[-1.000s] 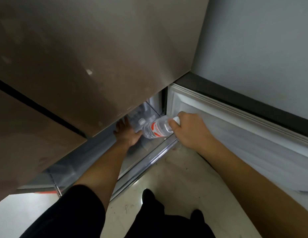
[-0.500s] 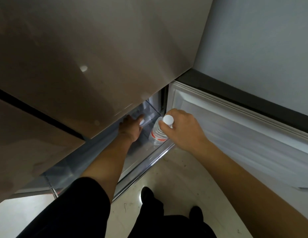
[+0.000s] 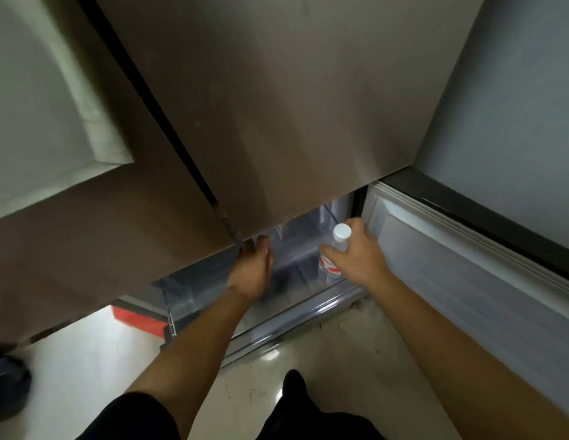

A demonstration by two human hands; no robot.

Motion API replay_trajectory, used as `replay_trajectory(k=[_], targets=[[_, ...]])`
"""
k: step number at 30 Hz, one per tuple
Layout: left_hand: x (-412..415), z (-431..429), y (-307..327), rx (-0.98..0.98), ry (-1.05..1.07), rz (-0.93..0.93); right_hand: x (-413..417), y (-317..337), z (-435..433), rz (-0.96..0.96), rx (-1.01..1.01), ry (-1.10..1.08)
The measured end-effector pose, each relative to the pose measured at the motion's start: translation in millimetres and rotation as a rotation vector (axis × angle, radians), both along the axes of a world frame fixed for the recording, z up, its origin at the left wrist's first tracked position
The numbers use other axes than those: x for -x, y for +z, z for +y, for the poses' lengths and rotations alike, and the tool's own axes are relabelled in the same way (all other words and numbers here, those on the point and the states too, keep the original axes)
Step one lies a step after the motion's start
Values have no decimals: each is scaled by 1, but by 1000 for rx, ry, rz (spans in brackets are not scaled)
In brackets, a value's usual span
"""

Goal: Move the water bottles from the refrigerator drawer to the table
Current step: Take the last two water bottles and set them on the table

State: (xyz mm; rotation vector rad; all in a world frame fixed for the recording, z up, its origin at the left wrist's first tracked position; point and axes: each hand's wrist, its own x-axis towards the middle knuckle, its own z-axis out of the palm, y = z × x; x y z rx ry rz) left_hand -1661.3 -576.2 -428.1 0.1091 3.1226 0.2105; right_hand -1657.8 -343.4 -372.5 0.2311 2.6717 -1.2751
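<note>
Both hands extended forward, right hand (image 3: 356,254) clenched, left hand (image 3: 253,268) apparently half-curled, fingertips hidden.

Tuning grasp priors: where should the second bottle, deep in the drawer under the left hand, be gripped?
Only a sliver of the second bottle shows under the fridge door edge; its pose is unclear. Probably wrap the body from the front opening, as the left hand reaches, since the door blocks any approach from above.

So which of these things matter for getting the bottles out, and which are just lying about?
Part of the job:
water bottle, held by the right hand
refrigerator drawer, with the left hand reaching in

Just lying about:
red and black object on the floor
dark object at far left
</note>
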Motion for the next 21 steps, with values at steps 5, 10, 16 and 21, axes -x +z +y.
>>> replay_trajectory(k=[5,10,16,21], targets=[[-27,-8,48,-210,133,82,1,-3,-2,-83,-15,53],[-63,-17,48,-220,202,140,2,-9,0,-91,-35,39],[-77,-11,34,-474,442,123,-1,-15,7,-66,-7,50],[-71,-7,24,-782,564,-87,3,-14,10,-32,-35,151]])
